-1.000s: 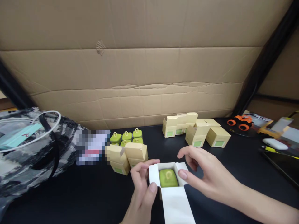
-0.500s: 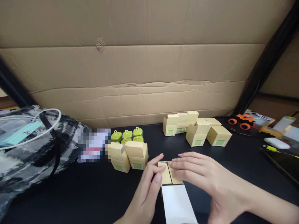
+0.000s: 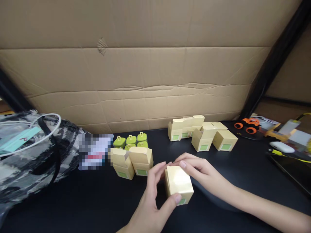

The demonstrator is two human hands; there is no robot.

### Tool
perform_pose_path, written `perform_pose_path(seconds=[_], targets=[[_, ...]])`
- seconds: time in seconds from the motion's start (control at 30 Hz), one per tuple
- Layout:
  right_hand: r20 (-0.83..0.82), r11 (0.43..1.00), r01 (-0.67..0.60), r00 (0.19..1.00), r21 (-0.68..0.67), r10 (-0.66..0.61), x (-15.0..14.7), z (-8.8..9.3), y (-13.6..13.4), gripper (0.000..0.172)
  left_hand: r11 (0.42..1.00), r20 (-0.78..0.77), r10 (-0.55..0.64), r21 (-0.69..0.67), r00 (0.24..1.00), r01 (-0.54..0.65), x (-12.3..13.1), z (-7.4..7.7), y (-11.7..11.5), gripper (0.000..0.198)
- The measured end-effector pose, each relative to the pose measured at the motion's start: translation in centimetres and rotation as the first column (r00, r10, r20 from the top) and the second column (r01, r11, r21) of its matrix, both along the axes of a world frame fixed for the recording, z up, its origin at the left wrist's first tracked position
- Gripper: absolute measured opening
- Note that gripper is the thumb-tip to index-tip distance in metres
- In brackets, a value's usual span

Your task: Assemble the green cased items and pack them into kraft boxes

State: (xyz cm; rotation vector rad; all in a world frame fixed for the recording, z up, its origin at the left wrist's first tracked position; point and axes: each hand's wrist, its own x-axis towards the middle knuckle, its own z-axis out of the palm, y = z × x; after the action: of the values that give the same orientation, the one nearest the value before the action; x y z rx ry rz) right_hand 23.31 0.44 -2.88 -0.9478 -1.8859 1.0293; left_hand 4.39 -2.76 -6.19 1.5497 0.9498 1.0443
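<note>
A small cream box [image 3: 179, 181] with a green label stands on the black table, its lid down over the top. My left hand [image 3: 155, 197] is wrapped round the box's left side, thumb on the front near the label. At the back right corner, my right hand [image 3: 199, 168] holds the box, its thumb on the top edge and its other fingers partly hidden behind. Left of my hands stand two open cream boxes [image 3: 141, 160], with several green lidded containers [image 3: 131, 140] behind them.
More cream boxes [image 3: 225, 140] stand at the back right, some with raised flaps. An orange toy car [image 3: 247, 125], a white case [image 3: 282, 147] and cables lie at the far right. A camouflage bag [image 3: 70, 139] with a white cable is at the left. Cardboard [image 3: 145, 71] rises behind.
The white flap that faced me is folded over, and the box now shows a cream lid. My left thumb has moved to its front, and my right hand has closed in on its back corner.
</note>
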Motion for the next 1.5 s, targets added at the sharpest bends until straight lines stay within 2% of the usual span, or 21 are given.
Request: perform_pose_path(seconds=[0.17,0.4,0.47,0.53,0.6,0.67,0.73,0.83,0.9,0.97,1.1,1.17,1.27,1.4,1.43,1.5], targets=[[-0.029,0.994,0.021,0.999,-0.111,-0.024,-0.1,-0.7,0.4,0.043,0.999,-0.081,-0.029,0.037,0.996,0.032,0.0,0.7,0.1,0.049],[-0.103,0.984,0.04,0.993,-0.171,-0.059,-0.3,-1.3,0.6,0.027,0.997,-0.119,-0.032,0.064,0.992,0.04,0.0,0.8,0.4,0.041],[-0.056,0.992,0.085,0.994,-0.09,-0.09,-0.2,-1.2,0.5,0.024,0.996,-0.141,-0.034,0.074,0.989,0.045,-0.1,0.7,0.5,0.043],[0.05,0.993,0.092,0.994,0.067,-0.096,0.1,-0.7,0.3,0.023,0.995,-0.171,-0.047,0.084,0.984,0.062,-0.3,0.7,0.5,0.04],[0.199,0.972,-0.005,0.979,0.233,-0.043,0.4,-0.1,0.0,0.027,0.992,-0.195,-0.064,0.091,0.979,0.083,-0.4,0.6,0.6,0.035],[0.369,0.929,-0.133,0.93,0.346,-0.004,0.8,0.7,-0.4,0.038,0.992,-0.198,-0.071,0.089,0.978,0.09,-0.4,0.6,0.6,0.031],[0.508,0.908,-0.201,0.861,0.367,-0.014,1.1,1.6,-0.7,0.044,0.994,-0.189,-0.073,0.067,0.979,0.087,-0.4,0.5,0.7,0.034],[0.596,0.921,-0.193,0.802,0.339,-0.052,1.7,2.8,-0.8,0.036,0.996,-0.165,-0.061,0.046,0.984,0.07,-0.2,0.0,0.8,0.055],[0.617,0.915,-0.172,0.781,0.365,-0.099,2.3,3.1,-0.3,0.035,0.997,-0.163,-0.032,0.057,0.986,0.042,-0.1,-0.4,0.8,0.067],[0.632,0.875,-0.157,0.749,0.459,-0.197,2.8,2.9,0.6,0.032,0.998,-0.182,0.002,0.057,0.983,0.009,0.0,-0.8,0.8,0.064],[0.614,0.706,-0.136,0.622,0.695,-0.486,3.6,0.8,3.3,0.031,0.998,-0.197,0.058,0.041,0.979,-0.051,0.2,-1.0,0.6,0.049],[0.574,0.65,-0.091,0.57,0.755,-0.587,3.8,-0.2,4.5,0.029,0.997,-0.196,0.082,0.027,0.977,-0.079,0.3,-0.9,0.5,0.046],[0.536,0.619,-0.033,0.539,0.785,-0.65,4.3,-0.3,5.1,0.033,0.999,-0.229,0.041,0.018,0.973,-0.038,0.2,-0.7,0.3,0.045],[0.439,0.548,0.098,0.49,0.831,-0.753,6.3,1.4,5.1,0.069,0.995,-0.229,0.04,0.097,0.973,-0.018,0.1,-1.0,0.3,0.038],[0.43,0.544,0.141,0.463,0.827,-0.775,7.0,1.8,5.3,0.075,0.993,-0.227,0.051,0.113,0.972,-0.026,0.1,-1.1,0.3,0.037],[0.481,0.59,0.192,0.411,0.784,-0.774,8.7,2.4,5.8,0.076,0.992,-0.237,0.052,0.127,0.97,-0.022,0.1,-1.0,0.3,0.034]])
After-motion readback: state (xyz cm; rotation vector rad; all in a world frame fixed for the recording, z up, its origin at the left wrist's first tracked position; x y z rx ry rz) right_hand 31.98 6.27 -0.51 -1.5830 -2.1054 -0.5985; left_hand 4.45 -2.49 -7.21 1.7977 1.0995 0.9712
